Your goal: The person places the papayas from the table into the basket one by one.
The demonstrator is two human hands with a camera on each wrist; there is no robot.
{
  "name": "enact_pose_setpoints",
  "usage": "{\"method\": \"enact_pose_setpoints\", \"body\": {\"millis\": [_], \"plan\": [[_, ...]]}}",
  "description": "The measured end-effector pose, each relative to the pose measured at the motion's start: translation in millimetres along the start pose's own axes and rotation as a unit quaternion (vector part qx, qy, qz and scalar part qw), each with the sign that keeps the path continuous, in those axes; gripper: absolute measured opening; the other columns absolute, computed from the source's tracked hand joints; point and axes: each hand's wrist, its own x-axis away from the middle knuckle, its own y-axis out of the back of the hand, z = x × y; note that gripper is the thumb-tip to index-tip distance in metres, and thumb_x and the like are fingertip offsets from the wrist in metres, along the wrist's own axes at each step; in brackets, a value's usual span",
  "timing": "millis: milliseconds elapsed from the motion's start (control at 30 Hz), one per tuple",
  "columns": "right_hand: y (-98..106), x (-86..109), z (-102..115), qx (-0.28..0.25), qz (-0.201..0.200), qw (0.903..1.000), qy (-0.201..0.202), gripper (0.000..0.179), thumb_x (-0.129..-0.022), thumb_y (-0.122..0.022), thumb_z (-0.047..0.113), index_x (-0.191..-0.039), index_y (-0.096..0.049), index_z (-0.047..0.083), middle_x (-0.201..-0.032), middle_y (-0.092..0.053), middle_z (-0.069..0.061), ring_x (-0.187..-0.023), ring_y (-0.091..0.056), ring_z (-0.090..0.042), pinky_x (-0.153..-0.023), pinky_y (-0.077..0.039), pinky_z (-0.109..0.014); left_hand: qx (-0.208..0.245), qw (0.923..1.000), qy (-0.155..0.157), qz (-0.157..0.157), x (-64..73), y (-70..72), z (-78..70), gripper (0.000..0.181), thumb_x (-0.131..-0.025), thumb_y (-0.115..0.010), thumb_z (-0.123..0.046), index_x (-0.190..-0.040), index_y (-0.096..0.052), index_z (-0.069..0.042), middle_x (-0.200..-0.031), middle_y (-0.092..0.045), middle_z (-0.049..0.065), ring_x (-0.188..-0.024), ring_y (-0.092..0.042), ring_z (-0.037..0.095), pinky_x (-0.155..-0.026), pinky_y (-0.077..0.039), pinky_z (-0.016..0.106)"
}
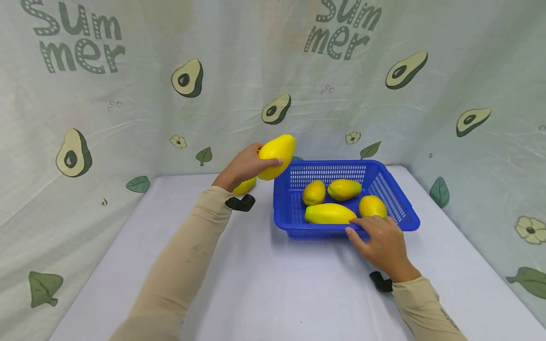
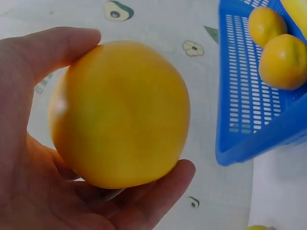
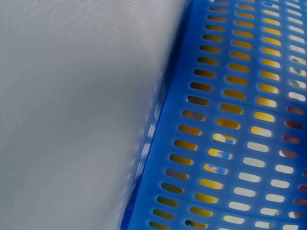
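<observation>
My left hand (image 1: pixel 247 166) holds a large smooth yellow fruit (image 1: pixel 279 154), tapered like a papaya, in the air left of the blue basket (image 1: pixel 345 227). In the left wrist view its thumb and fingers (image 2: pixel 180 175) wrap around the rounded end. My right hand (image 1: pixel 381 244) grips the basket's near rim, thumb outside and fingers over the edge. Through the slots in the right wrist view, patches of skin show behind the basket wall (image 3: pixel 220 105). Inside lie a long yellow fruit (image 1: pixel 328 214) and several smaller yellow fruits (image 1: pixel 344 189).
Another yellow fruit (image 1: pixel 244 187) lies on the white table (image 1: pixel 256 284) behind my left wrist, partly hidden. A cloth backdrop (image 1: pixel 230 113) printed with avocados rises behind and at both sides of the table. The basket stands toward the table's far right.
</observation>
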Motion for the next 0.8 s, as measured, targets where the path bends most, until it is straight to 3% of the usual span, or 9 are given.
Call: {"method": "enact_pose_setpoints", "body": {"millis": [333, 600, 800], "plan": [[-2.0, 0.7, -0.3, -0.004, 0.003, 1.0000, -0.001, 0.042, -0.089, -0.063, 0.042, -0.095, -0.075, 0.003, -0.084, -0.073, -0.011, -0.077, -0.068, -0.031, -0.073, -0.049, -0.051, 0.020, 0.9991, 0.031, -0.020, 3.4, -26.3, -7.4, 0.067, -0.088, -0.061, -0.061, -0.128, -0.048, -0.008, -0.108, -0.058, 0.011, -0.093, -0.057, 0.026, -0.077, -0.049, 0.036], [-2.9, 2.1, -0.3, -0.004, 0.009, 0.9999, -0.003, 0.041, -0.089, -0.064, 0.042, -0.096, -0.076, 0.003, -0.084, -0.073, -0.011, -0.077, -0.068, -0.031, -0.072, -0.049, -0.050, -0.003, 0.9980, 0.057, -0.026, -0.4, -28.8, -13.6, 0.074, -0.086, -0.062, -0.064, -0.131, -0.045, -0.007, -0.108, -0.058, 0.011, -0.094, -0.058, 0.026, -0.078, -0.049, 0.037], [-2.5, 2.6, -1.1, -0.002, 0.008, 1.0000, -0.005, 0.041, -0.089, -0.064, 0.041, -0.096, -0.076, 0.003, -0.085, -0.073, -0.011, -0.077, -0.069, -0.032, -0.072, -0.049, -0.051, 0.000, 0.9983, 0.053, -0.023, -2.3, -28.9, -24.8, 0.074, -0.085, -0.066, -0.059, -0.135, -0.044, -0.009, -0.112, -0.058, 0.008, -0.097, -0.059, 0.025, -0.083, -0.051, 0.037]]}}
